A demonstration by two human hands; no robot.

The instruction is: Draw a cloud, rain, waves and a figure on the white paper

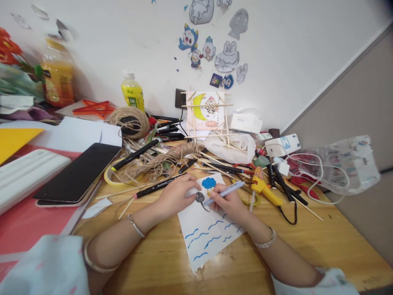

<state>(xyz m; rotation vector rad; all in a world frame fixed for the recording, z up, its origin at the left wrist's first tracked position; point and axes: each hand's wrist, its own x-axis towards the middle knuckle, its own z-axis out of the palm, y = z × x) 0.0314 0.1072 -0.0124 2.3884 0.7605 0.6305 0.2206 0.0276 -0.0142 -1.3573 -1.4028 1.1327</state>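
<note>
A white sheet of paper (205, 250) lies at an angle on the wooden table. On it are blue wavy lines, a blue cloud shape (208, 183) and a dark grey scribbled shape with a tail. My right hand (226, 201) grips a light-blue pen (229, 189), its tip low beside the dark shape. My left hand (178, 196) rests with fingers extended over the sheet's upper left edge, near the dark shape. A black marker (156, 186) lies just beyond my left hand. To the right of my right hand sits a yellow glue gun (265, 190).
Twine (130, 121), markers and thin sticks crowd the back of the table. A stick frame with a moon drawing (199, 107) leans at the wall. On the left are a black tablet (78, 174) and a white case (30, 176). A white cable (334, 168) lies right.
</note>
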